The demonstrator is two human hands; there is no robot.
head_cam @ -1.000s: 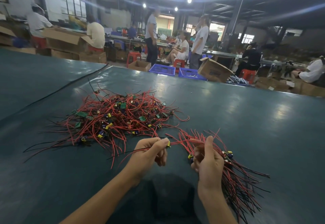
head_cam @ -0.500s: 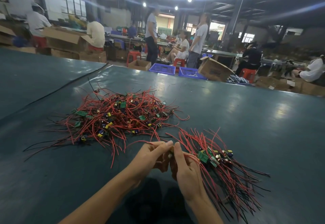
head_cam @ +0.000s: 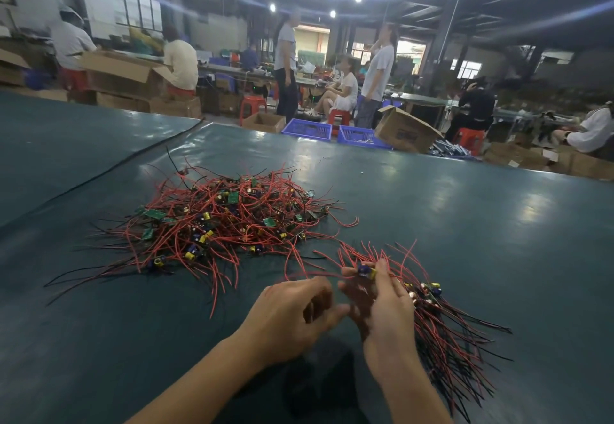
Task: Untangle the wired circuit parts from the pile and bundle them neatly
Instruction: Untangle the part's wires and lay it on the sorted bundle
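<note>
**Bundle** (head_cam: pixel 442 334): wired parts, gripped by right hand (head_cam: pixel 385 310) fingers, with tails trailing near-right on the worktop (head_cam: pixel 465 224).
**Left hand** (head_cam: pixel 289 317): fingers loosely curled; cannot tell whether they hold a wire.
**Pile** (head_cam: pixel 226 220): beyond the left fingers.
**Step:** apparently seating a freed part in the bundle.
**Next:** likely a forward-left reach, teasing gently.

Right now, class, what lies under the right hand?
Under the right hand lies the bundle of red and black wires, fanning out over the table. Where the hand covers it, the parts cannot be seen.
</note>
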